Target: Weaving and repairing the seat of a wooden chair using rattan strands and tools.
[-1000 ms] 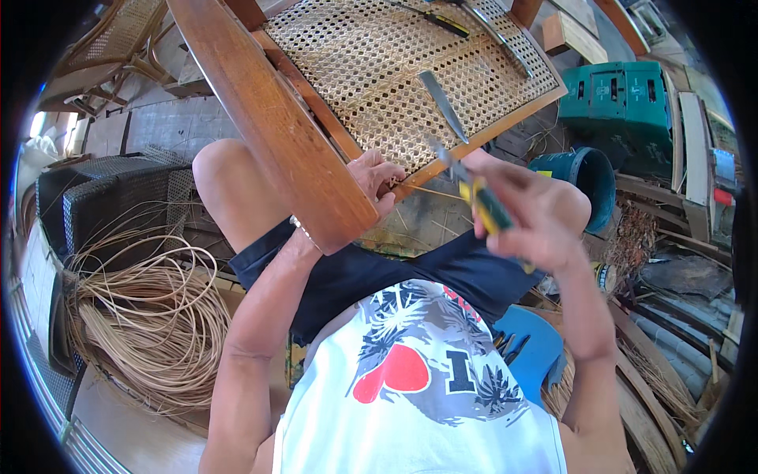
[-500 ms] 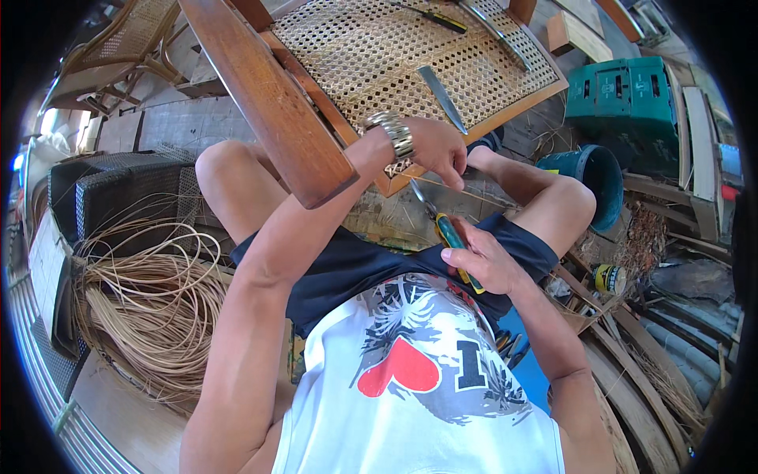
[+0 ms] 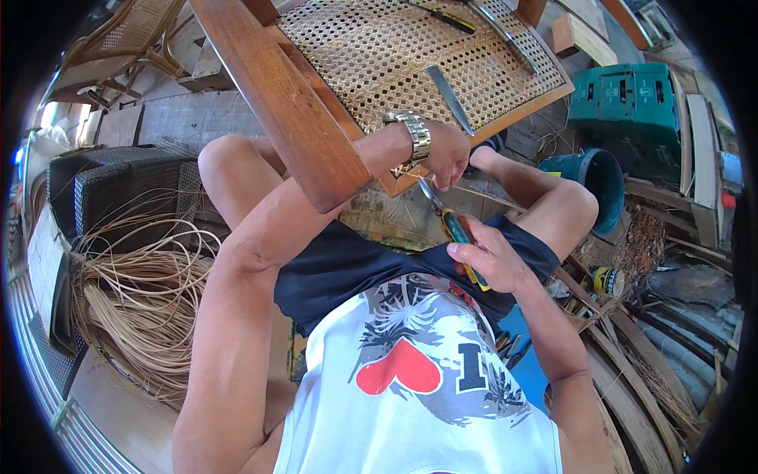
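My left hand [image 3: 448,155], wristwatch on, reaches over the near corner of the wooden chair seat [image 3: 316,134], its fingers pinched on a thin cane strand [image 3: 474,189]. My right hand [image 3: 488,257] grips green-and-yellow pliers [image 3: 455,227], their metal jaws up at the strand just below my left fingers. On the woven cane panel [image 3: 379,63] lie a flat metal blade [image 3: 448,99], a black-and-yellow handled tool [image 3: 442,19] and a long metal tool [image 3: 505,39].
A coil of cane [image 3: 142,316] lies at left beside dark woven panels [image 3: 103,197]; a cane chair [image 3: 118,39] stands upper left. At right are green crates [image 3: 616,107], a bucket [image 3: 600,197] and wood scraps [image 3: 647,379]. A blue container of tools [image 3: 529,363] is beside me.
My left hand has moved right, round to the seat's front corner. My right hand has lowered the pliers and now holds them angled up at that corner, where the strand is.
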Demonstrator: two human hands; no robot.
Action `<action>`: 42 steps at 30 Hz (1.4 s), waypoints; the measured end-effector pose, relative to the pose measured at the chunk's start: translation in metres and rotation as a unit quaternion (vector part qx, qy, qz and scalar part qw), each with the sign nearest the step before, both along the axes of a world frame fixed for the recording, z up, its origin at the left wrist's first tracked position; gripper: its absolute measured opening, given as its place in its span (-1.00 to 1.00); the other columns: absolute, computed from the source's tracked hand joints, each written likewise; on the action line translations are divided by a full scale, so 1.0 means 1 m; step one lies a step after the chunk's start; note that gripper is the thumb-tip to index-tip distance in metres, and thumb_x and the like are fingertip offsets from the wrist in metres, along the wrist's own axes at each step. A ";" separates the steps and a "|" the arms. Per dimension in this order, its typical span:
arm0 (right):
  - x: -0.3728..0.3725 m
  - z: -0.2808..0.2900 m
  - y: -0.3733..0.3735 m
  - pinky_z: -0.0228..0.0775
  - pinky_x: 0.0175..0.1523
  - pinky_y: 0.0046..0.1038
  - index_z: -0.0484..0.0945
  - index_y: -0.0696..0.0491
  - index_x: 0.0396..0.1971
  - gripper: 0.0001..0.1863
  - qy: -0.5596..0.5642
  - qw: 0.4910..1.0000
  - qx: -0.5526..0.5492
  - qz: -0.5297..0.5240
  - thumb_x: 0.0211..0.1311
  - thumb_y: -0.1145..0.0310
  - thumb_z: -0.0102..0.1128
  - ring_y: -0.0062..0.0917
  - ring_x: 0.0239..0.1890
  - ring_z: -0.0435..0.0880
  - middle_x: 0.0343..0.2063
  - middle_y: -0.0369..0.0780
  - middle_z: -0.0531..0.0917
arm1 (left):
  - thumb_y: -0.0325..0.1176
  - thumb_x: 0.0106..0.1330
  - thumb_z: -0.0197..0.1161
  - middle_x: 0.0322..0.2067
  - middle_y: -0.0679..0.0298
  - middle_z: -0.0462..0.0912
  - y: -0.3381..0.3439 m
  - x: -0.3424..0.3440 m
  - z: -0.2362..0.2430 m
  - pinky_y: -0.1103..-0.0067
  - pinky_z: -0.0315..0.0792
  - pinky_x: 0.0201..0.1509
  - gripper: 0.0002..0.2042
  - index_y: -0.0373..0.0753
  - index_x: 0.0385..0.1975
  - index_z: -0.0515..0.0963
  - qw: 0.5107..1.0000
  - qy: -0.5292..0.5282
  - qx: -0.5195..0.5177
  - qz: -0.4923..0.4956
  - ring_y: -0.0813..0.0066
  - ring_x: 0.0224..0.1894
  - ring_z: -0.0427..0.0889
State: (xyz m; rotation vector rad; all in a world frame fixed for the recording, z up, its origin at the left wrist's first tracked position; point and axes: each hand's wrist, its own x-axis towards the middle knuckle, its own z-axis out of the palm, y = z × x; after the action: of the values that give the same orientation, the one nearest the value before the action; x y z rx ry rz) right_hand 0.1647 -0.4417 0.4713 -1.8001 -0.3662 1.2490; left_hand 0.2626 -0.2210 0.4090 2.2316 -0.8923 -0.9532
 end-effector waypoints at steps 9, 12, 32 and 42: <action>0.010 0.003 0.013 0.46 -0.25 -0.42 0.34 0.31 0.30 -0.26 -0.046 0.998 -0.025 0.037 0.24 0.12 0.20 -0.51 -0.44 0.62 -0.42 -0.14 0.61 | -0.27 -0.03 0.56 -0.46 0.27 0.77 0.002 -0.005 0.006 0.44 0.55 -0.34 -0.73 -0.17 -0.31 0.77 1.000 0.014 -0.001 0.027 0.43 -0.41 0.72; 0.009 0.003 0.015 0.45 -0.23 -0.40 0.34 0.30 0.31 -0.26 -0.062 0.997 -0.018 0.036 0.23 0.13 0.21 -0.47 -0.43 0.62 -0.44 -0.13 0.61 | -0.26 -0.02 0.56 -0.45 0.28 0.77 0.002 -0.005 0.007 0.44 0.55 -0.33 -0.73 -0.16 -0.30 0.77 0.999 0.022 0.008 0.028 0.43 -0.41 0.72; 0.009 -0.007 0.014 0.38 0.19 -0.33 0.32 0.32 0.33 -0.23 -0.051 0.997 0.006 0.059 0.22 0.10 0.14 -0.22 0.03 0.63 -0.03 0.11 0.63 | -0.27 0.00 0.58 -0.37 0.28 0.81 0.005 0.002 0.006 0.42 0.56 -0.24 -0.70 -0.18 -0.24 0.78 0.998 0.051 0.000 0.024 0.42 -0.31 0.75; 0.008 -0.017 0.008 0.43 0.11 -0.40 0.37 0.32 0.31 -0.22 -0.047 0.999 0.006 0.024 0.15 0.15 0.26 -0.32 -0.09 0.66 -0.09 0.02 0.67 | -0.28 -0.01 0.59 -0.35 0.26 0.80 0.003 0.001 0.000 0.42 0.55 -0.26 -0.71 -0.12 -0.25 0.79 0.999 0.029 0.009 0.024 0.42 -0.31 0.73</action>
State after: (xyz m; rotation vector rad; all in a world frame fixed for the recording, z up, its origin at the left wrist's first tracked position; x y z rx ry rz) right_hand 0.1730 -0.4337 0.4547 -1.8548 -0.4721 1.1956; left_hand 0.2636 -0.2179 0.4086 2.2184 -0.8024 -1.0029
